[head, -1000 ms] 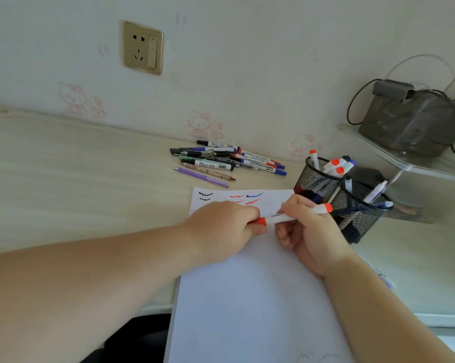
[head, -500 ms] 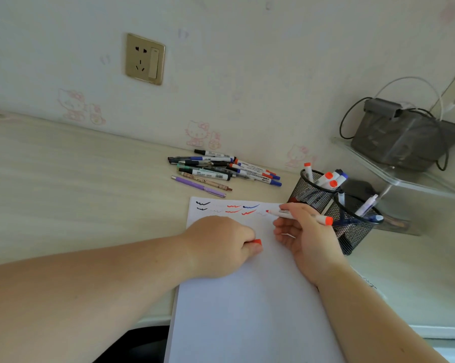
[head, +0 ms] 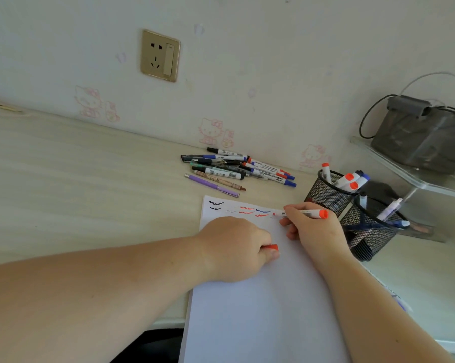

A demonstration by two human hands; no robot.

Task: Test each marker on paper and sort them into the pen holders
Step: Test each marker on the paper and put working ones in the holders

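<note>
The right hand [head: 314, 226] pinched a red marker [head: 301, 213] between its fingers [head: 289, 209], tip on the top edge of the paper [head: 260, 310] just right of the earlier red, blue and black test squiggles. The left hand [head: 234, 247] rested as a fist on the sheet, its fingers curled round the red cap [head: 271, 247].

Risks, as judged from this position: the tip sat near the paper's right margin, so a long stroke could run off onto the worktop [head: 77, 192] and stain it. The mark under the tip looked faint; a dry marker could be misjudged if the stroke was too short. The right wrist lay just beside the nearer holder [head: 373, 231], and a sideways sweep could knock it or the far holder [head: 328, 193] behind it. If the left fist lifted, the sheet could slide under the stroke. The uncapped tip could also brush the left hand.

Untested markers and pens lay in a pile [head: 236, 169] near the wall, well apart from the hands. The worktop was pale wood grain. The wall carried a socket [head: 160, 55] and faded cartoon stickers [head: 215, 132]. A clear shelf [head: 409, 179] at right held a grey device [head: 420, 134] with cables.
</note>
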